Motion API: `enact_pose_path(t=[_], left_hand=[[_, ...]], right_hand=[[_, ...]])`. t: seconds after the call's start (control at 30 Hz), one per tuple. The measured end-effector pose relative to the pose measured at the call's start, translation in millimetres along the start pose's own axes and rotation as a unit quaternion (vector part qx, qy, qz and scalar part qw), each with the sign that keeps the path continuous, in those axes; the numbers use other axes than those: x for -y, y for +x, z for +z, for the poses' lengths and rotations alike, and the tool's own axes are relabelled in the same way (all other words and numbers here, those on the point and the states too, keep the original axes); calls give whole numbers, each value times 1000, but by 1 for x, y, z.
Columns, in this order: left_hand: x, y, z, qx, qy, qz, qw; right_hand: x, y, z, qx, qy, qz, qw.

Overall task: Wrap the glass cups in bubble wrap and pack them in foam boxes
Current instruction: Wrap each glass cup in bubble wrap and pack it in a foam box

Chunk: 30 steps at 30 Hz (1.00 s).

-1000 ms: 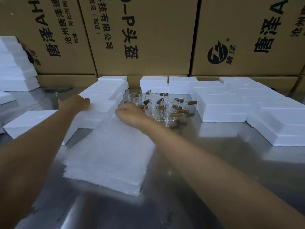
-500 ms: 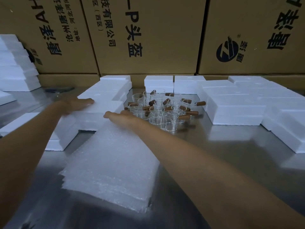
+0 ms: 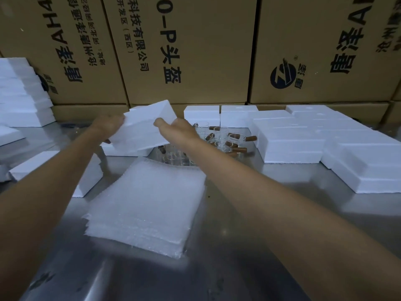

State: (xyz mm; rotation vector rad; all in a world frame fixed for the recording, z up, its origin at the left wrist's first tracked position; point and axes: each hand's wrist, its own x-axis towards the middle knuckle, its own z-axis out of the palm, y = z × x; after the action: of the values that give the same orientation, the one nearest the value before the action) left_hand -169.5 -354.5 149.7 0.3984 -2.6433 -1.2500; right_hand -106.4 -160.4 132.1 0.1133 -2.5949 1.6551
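Above the bench [image 3: 249, 213], far side: foam box [image 3: 147, 124] lifted, tilted, clear of the foam stack [image 3: 125, 150] under it.
Left hand [image 3: 108, 126]: fingers curled on the box's left edge.
Right hand [image 3: 175, 129]: grips the right edge, thumb on top.
Glass cups [image 3: 221, 137]: clustered on the bench just right of the box, wooden handles out, all bare.
Bubble wrap [image 3: 147, 203]: stack of sheets nearest the person.
Step, judged: fetching a box to fill.
Handling note: keep the grip light, foam dents; set it down clear of the cups and beside the wrap.
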Motion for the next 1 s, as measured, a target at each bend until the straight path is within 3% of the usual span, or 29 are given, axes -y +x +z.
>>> enact_pose_path(t=[0.17, 0.3, 0.53, 0.83, 0.9, 1.0], left_hand=[[-41, -39, 43, 39, -54, 32, 997], [-74, -98, 85, 74, -61, 73, 993], [-80, -200, 166, 131, -145, 85, 977], [-43, -251, 200, 240, -68, 62, 966], [-50, -250, 197, 225, -74, 68, 969], [-72, -248, 191, 167, -87, 140, 972]], right_hand=[[-22, -29, -61, -53, 17, 47, 997], [-52, -66, -119, -150, 40, 85, 984], [-135, -147, -177, -241, 5, 142, 960], [-182, -209, -197, -244, -176, 161, 940], [-178, -209, -202, -246, -197, 142, 938], [-168, -194, -210, -269, -202, 115, 935]])
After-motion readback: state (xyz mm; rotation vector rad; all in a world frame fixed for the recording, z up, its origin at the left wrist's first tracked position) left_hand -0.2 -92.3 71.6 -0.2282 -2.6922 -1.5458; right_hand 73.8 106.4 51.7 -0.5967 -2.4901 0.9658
